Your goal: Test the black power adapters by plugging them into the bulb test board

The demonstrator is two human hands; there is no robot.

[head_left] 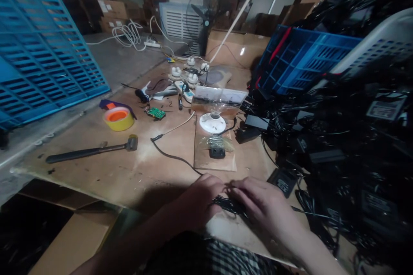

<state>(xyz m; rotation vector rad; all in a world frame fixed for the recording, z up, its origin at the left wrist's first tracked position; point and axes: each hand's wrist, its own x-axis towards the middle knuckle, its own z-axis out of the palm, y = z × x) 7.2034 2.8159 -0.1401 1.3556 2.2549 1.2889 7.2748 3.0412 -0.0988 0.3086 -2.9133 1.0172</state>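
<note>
Left hand [201,202] and right hand [263,206] both closed on black cable bundle [229,204], pressed against counter [138,176] edge, likely so loops don't spring apart

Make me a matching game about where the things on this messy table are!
1 long black-handled hammer
2 small green circuit board
3 round white plastic lamp holder
4 thin black cable bundle

a on the small brown cardboard sheet
b between left hand and right hand
c right of the yellow tape roll
d by the wooden table front-left edge

Pairs: 1-d, 2-c, 3-a, 4-b
</note>
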